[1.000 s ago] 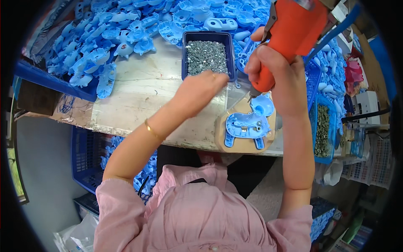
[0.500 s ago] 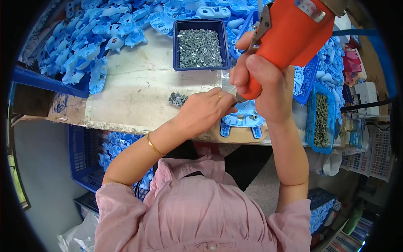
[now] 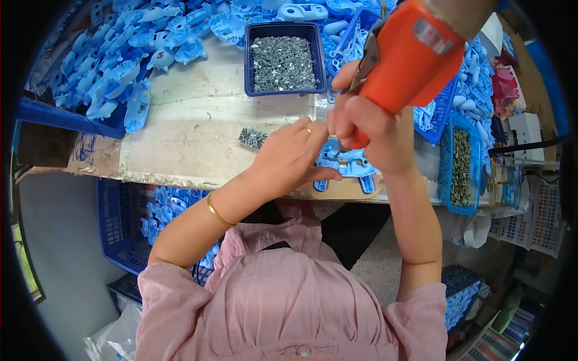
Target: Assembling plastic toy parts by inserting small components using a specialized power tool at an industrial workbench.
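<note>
My right hand [image 3: 376,123] wraps round an orange powered screwdriver [image 3: 409,57], which tilts down toward a light-blue moulded plastic part [image 3: 352,163]. Its tip meets the part near the middle, partly hidden by my fingers. Under the part lies a tan board [image 3: 337,191] at the table's front edge. My left hand [image 3: 295,150] is beside the part's left side, thumb stretched out along its near side and fingers reaching toward the far side, with nothing visible in them. Left of that hand sits a small clump of silvery screws [image 3: 253,138].
A navy tray [image 3: 248,66] of small metal pieces stands behind my hands. Blue plastic parts [image 3: 114,78] are heaped at the far left. To the right are a blue basket [image 3: 442,114] and a light-blue box [image 3: 447,180] of brass-coloured pieces. Another blue basket [image 3: 114,234] sits below the table.
My left thumb has spread away from the fingers, which were bunched near the screwdriver tip. The screwdriver and my right hand have shifted slightly left.
</note>
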{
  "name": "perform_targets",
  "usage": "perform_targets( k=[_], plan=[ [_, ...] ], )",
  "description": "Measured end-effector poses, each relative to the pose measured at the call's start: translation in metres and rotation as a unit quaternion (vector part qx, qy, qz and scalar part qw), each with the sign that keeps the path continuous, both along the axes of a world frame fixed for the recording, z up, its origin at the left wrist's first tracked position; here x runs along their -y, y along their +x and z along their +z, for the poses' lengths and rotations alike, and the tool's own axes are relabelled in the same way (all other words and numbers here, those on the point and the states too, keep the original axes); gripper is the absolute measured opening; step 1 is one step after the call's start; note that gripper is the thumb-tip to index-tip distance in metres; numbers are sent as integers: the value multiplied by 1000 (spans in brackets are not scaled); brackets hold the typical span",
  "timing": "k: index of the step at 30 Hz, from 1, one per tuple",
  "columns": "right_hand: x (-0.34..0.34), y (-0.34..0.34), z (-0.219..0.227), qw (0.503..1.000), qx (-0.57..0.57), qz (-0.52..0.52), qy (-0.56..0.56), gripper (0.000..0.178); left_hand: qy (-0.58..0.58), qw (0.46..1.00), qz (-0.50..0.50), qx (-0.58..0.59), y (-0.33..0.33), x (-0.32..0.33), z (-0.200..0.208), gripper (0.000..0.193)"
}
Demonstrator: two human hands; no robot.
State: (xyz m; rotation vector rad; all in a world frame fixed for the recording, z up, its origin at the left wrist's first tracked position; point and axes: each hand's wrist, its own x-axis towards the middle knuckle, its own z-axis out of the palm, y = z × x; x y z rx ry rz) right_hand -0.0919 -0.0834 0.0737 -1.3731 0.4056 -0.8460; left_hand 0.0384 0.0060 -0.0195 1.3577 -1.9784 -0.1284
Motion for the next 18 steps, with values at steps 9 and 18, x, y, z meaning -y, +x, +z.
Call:
perform_targets(
  k=[9, 18],
  plan=[
    [5, 2, -34, 1000, -10, -21, 1, 18, 71, 995, 39, 55, -2, -3, -4, 75],
    [0, -1, -41, 998, -8, -57, -32, 12, 65, 996, 42, 54, -4, -2, -12, 71]
  ],
)
